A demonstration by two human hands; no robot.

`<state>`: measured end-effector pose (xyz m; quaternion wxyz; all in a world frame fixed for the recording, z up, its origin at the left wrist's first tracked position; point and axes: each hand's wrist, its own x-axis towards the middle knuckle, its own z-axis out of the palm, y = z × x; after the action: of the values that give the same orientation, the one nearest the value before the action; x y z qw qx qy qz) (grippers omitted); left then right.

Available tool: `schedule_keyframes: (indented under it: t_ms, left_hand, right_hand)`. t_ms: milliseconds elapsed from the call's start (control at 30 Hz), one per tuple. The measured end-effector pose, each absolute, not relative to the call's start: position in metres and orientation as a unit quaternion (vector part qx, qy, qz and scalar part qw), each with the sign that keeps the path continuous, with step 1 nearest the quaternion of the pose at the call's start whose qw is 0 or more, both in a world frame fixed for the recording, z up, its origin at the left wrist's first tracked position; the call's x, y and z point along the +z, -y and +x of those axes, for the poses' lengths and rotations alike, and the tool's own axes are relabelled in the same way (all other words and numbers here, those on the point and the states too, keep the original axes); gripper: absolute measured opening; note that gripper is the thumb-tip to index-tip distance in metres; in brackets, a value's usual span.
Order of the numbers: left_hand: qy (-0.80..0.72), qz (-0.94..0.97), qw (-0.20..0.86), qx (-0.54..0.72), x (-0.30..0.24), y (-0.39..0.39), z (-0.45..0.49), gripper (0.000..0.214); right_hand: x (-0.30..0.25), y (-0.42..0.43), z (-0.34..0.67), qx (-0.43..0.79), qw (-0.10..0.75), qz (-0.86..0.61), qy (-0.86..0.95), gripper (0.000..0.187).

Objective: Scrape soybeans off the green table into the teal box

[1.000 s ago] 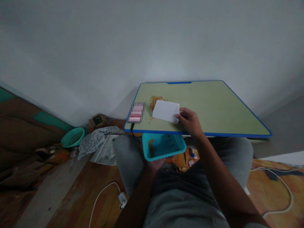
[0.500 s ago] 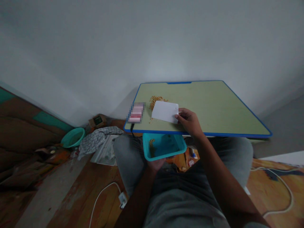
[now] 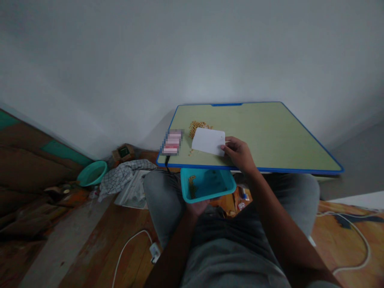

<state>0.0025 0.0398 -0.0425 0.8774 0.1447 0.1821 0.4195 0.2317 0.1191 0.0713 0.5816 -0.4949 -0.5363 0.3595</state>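
No writing can be read anywhere; the pink thing (image 3: 172, 143) at the tabletop's (image 3: 270, 136) left near corner is blurred out. The right hand (image 3: 238, 155) has its grip pinched on the right end of a plain white card (image 3: 208, 141), which lies near the front edge, touching a heap of tan grains (image 3: 196, 127) just behind it. The left hand's (image 3: 196, 207) grip clasps a teal tray (image 3: 208, 184) from below, just under the front edge, a few grains in its left side.

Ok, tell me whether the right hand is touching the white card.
Touching. The head view shows the right hand pinching the white card's right edge, fingertips overlapping it above the green table.
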Motion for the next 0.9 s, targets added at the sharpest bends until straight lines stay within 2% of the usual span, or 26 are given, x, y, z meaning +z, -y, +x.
schedule_keyframes:
  t_ms: [267,667,900]
  left_hand:
    - [-0.211,0.137,0.870,0.424,-0.043,-0.042,0.004,0.077]
    - [-0.281,0.138,0.843,0.437,-0.003,-0.033,0.012,0.079]
    - [-0.235,0.141,0.860,0.430,-0.016,-0.034,0.008,0.080]
  right_hand:
    - [0.071,-0.118,0.232,0.362,0.575,-0.489,0.547,0.040]
    - [0.073,-0.117,0.231,0.375,0.574,-0.477,0.550,0.039]
    - [0.071,-0.118,0.231,0.368,0.570,-0.489,0.549,0.041]
